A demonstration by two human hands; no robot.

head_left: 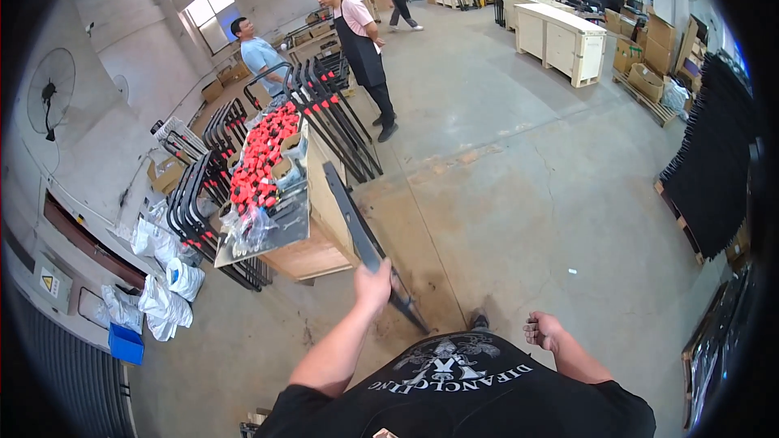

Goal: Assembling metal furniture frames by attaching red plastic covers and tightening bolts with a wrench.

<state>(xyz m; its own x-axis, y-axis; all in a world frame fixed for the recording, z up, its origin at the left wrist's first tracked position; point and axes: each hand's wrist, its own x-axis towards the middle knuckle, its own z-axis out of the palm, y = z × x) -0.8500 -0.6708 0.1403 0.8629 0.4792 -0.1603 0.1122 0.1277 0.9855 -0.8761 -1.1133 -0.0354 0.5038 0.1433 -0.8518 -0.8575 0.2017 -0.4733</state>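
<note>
Left hand (375,284) is clamped around a long black metal bar (358,229), which slants out in front of the body, right beside a wooden bench (304,256); right hand (546,331) is out to the side, fingers curled, can't tell how tightly; that bench blocks the left-front, heaped with red parts (264,146), and black tubular frames crowd round it; a person in an apron (363,49) stands past it; white sacks (165,306) and a blue bin (126,344) clutter the far left; black stack (714,154) off right.
</note>
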